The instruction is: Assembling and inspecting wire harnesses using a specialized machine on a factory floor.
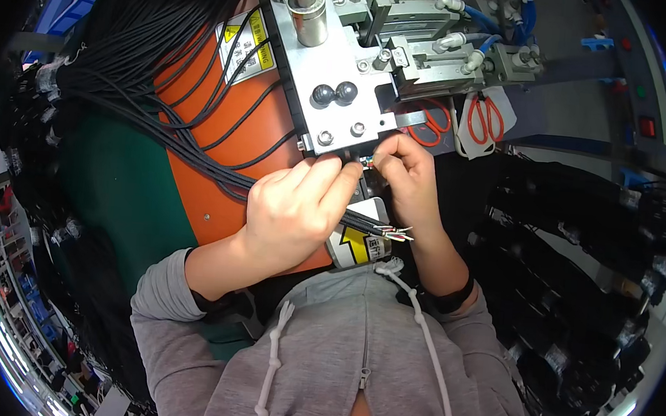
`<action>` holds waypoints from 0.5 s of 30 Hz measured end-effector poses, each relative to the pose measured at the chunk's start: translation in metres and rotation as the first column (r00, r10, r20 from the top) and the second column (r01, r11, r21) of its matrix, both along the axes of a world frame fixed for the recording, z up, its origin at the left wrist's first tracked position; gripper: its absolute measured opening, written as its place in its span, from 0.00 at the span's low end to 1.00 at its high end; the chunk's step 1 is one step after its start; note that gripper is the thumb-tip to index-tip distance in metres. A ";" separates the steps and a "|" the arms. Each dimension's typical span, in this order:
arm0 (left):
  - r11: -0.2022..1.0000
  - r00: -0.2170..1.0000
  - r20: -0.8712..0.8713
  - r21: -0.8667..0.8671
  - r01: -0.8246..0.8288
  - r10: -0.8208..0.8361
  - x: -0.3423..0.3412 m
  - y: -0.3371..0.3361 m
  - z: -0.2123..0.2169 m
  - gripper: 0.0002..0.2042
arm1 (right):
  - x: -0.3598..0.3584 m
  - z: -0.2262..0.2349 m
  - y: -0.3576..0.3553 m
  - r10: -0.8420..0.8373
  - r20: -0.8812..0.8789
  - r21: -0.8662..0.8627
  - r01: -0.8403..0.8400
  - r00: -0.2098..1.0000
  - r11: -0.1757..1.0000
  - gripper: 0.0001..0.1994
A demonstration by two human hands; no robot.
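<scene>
My left hand [295, 209] and my right hand [409, 179] meet just under the metal plate of a press machine [335, 83]. Both pinch the stripped end of a black cable [367, 161], whose small coloured wires show between my fingertips at the machine's slot. A bundle of black cables [197, 146] runs from the upper left across an orange panel [227, 160] and passes under my left hand. Several more stripped cable ends [394, 232] stick out below my left hand, toward my right wrist.
Two orange-handled scissors [485, 118] hang to the right of the machine. Blue air hoses and fittings [473, 19] sit on top of it. Heaps of black cables [579, 266] lie to the right, and more hang at the left [34, 130]. A green surface [124, 184] lies beside the orange panel.
</scene>
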State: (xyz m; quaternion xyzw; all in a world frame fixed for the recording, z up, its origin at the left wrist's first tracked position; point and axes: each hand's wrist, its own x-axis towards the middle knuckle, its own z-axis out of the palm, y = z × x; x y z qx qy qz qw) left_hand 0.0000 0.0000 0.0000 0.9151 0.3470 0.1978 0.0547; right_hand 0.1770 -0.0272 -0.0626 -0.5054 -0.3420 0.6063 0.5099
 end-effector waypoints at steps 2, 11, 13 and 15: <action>0.998 0.997 0.077 0.057 0.005 -0.009 0.002 0.002 -0.003 0.13 | -0.004 0.006 -0.001 -0.081 0.304 0.204 0.018 0.949 0.979 0.02; 0.993 0.973 -0.209 0.083 -0.079 0.095 -0.004 -0.011 0.018 0.09 | 0.009 0.012 0.002 -0.145 0.236 0.281 0.075 0.961 0.957 0.06; 0.995 0.982 -0.165 0.055 -0.087 0.095 -0.008 -0.010 0.016 0.09 | 0.022 0.022 0.003 -0.016 0.240 0.436 -0.094 0.971 0.895 0.07; 0.997 0.995 -0.068 -0.001 -0.080 0.080 -0.009 -0.005 0.012 0.11 | 0.033 0.034 0.004 0.207 0.315 0.686 -0.373 0.926 0.625 0.09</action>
